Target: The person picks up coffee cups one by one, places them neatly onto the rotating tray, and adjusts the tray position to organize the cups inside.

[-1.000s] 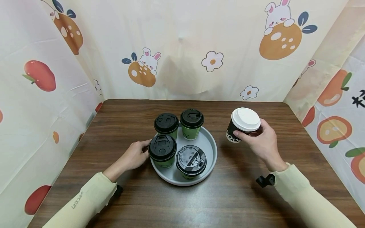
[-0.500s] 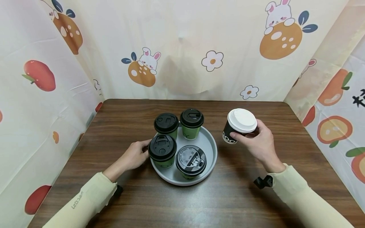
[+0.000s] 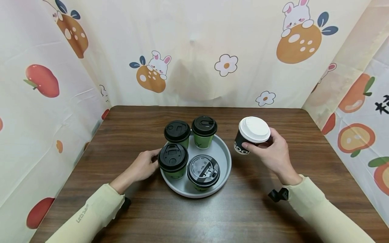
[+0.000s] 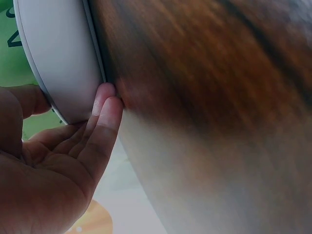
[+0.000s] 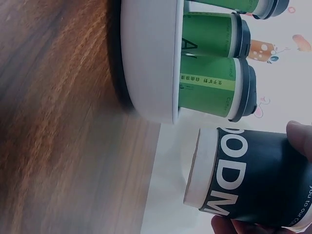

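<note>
My left hand (image 3: 144,165) pinches the left rim of a round light grey tray (image 3: 225,157). In the left wrist view its thumb lies at the rim and its fingertips press the outer wall (image 4: 58,48). Several green paper cups with black lids stand on the tray: front left (image 3: 173,158), back left (image 3: 177,131), back right (image 3: 204,126) and front right (image 3: 203,171). To the right of the tray, my right hand (image 3: 275,155) grips a black paper cup (image 5: 248,175) with a white lid (image 3: 254,129). This cup hangs above the table, slightly tilted, apart from the tray.
The tray rests on a brown wooden table (image 3: 194,219). A printed fabric curtain (image 3: 194,50) stands behind the table and along both sides. The right part of the tray's floor is bare.
My right hand has carried the black cup a short way left and slightly nearer, toward the tray. The left hand, the tray and the green cups have not moved.
</note>
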`<state>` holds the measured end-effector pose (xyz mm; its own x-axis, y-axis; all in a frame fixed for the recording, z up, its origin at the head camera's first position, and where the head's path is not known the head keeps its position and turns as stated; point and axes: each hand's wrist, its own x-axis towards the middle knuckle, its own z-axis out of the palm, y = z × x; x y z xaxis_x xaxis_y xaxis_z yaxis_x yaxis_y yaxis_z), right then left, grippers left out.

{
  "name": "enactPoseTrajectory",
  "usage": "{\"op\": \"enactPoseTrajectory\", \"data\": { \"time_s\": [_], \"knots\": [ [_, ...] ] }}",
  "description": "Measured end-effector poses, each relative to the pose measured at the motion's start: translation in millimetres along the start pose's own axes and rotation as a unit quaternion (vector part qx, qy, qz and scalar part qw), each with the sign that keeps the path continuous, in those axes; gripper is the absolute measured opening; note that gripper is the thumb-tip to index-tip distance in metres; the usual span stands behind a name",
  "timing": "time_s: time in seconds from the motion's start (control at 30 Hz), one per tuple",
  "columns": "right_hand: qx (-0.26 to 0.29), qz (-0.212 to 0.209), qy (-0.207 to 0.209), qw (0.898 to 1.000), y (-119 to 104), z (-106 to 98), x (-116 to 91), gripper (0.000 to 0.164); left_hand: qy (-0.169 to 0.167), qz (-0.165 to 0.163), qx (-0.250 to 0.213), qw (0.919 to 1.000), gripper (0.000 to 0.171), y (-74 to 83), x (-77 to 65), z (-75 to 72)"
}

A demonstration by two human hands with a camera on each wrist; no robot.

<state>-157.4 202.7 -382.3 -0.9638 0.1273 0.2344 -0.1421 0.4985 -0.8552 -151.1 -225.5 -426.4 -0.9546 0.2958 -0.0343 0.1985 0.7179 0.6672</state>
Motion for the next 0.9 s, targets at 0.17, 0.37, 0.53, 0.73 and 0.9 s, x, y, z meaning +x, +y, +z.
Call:
{"op": "enactPoseTrajectory", "data": {
  "time_s": [0.17, 0.37, 0.53, 0.73, 0.9],
  "knots": [
    [0.001, -0.003, -0.006, 1.0, -2.1, 2.5, -1.1, 0.071, -0.003, -0.003, -0.004, 1.0, 0.046, 1.0, -0.1, -0.6],
    [0.007, -0.019, -0.011, 1.0, -4.4, 5.7, -1.7, 0.071, -0.001, -0.003, -0.001, 1.0, 0.045, 0.9, -0.3, -0.7],
    [0.015, -0.025, -0.016, 0.999, -5.2, 7.8, -1.5, 0.072, -0.004, -0.004, -0.003, 1.0, 0.045, 1.0, 0.4, -1.6],
    [0.019, -0.036, -0.023, 0.999, -6.0, 11.7, -1.2, 0.073, -0.005, -0.006, -0.001, 1.0, 0.046, 1.4, 0.3, -1.7],
    [0.029, -0.045, -0.026, 0.998, -9.0, 15.4, -1.9, 0.072, -0.005, -0.01, -0.001, 0.9999, 0.047, 1.2, 0.6, -1.4]
  ]
}}
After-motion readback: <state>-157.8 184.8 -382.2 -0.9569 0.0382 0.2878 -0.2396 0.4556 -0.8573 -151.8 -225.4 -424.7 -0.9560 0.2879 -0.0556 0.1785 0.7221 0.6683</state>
